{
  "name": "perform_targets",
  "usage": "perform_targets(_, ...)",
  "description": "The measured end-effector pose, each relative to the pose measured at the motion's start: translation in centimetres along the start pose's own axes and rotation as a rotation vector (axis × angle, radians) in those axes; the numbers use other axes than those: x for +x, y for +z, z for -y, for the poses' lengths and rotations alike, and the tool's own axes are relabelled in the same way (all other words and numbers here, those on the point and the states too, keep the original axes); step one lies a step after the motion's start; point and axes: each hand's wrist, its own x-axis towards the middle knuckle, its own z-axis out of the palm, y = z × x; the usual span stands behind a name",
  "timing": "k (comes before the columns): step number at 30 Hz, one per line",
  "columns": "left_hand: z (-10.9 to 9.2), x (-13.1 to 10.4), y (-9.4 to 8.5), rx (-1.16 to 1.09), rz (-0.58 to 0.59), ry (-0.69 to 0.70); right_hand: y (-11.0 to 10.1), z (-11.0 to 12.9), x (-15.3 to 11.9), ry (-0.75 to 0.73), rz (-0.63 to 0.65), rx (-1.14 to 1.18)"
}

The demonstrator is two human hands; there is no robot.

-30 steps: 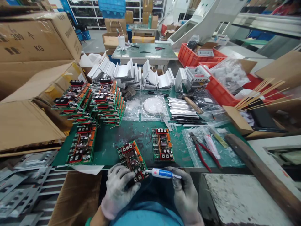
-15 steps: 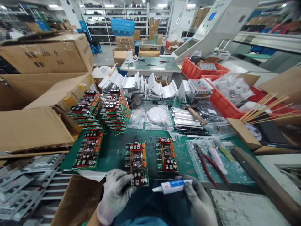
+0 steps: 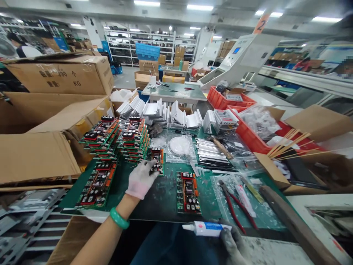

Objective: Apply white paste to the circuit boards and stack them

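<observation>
My left hand (image 3: pixel 142 178), in a pale glove, grips the lower left part of a circuit board (image 3: pixel 158 159) beside the stacked boards (image 3: pixel 134 138). In my right hand (image 3: pixel 233 239), gloved in grey, lies a white and blue tube (image 3: pixel 210 228) with its nozzle pointing left, over the table's front edge. Another circuit board (image 3: pixel 189 192) lies on the green table between my hands. One more board (image 3: pixel 97 183) is at the left, below a second stack (image 3: pixel 101 134).
Red-handled cutters (image 3: pixel 230 200) and a dark bar (image 3: pixel 296 224) lie at the right. White metal profiles (image 3: pixel 154 110) line the back, near a red crate (image 3: pixel 248 129). An open cardboard box (image 3: pixel 35 158) stands left. People are in the background.
My left hand has moved forward, carrying the board from the front edge toward the stacks. My right hand still holds the tube. The view has tilted up.
</observation>
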Motion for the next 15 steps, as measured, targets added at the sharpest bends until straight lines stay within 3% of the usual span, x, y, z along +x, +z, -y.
perform_targets(3, -3.8, -0.2, 1.0, -0.028, 0.042, 0.129, -0.1, 0.0, 0.7, -0.048, 0.014, -0.018)
perform_targets(7, -7.7, 1.0, 3.9, -0.06, 0.121, 0.255, 0.1, 0.3, 1.7, -0.174, 0.084, -0.046)
perform_targets(11, -8.1, 2.0, 5.9, -0.056, 0.129, 0.277, -0.1, 0.2, 1.9, -0.175, 0.047, 0.039)
perform_targets(15, -6.7, -0.1, 4.0, -0.097, 0.093, 0.361, -1.2, 0.2, 1.9, -0.088, -0.026, 0.161)
